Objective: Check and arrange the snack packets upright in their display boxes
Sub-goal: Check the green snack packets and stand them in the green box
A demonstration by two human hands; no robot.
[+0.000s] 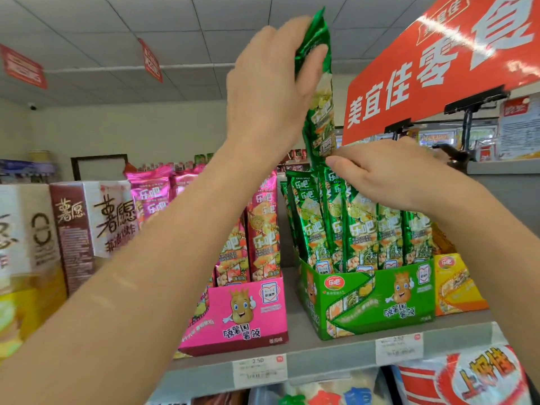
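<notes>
One green packet [320,112] raised above green display box [380,299], top gripped by left hand [268,95]. Right hand [391,176] lies across tops of boxed packets [359,229]; any grip unclear. Step: reseating. Next, probably: lower packet upright into row.
</notes>
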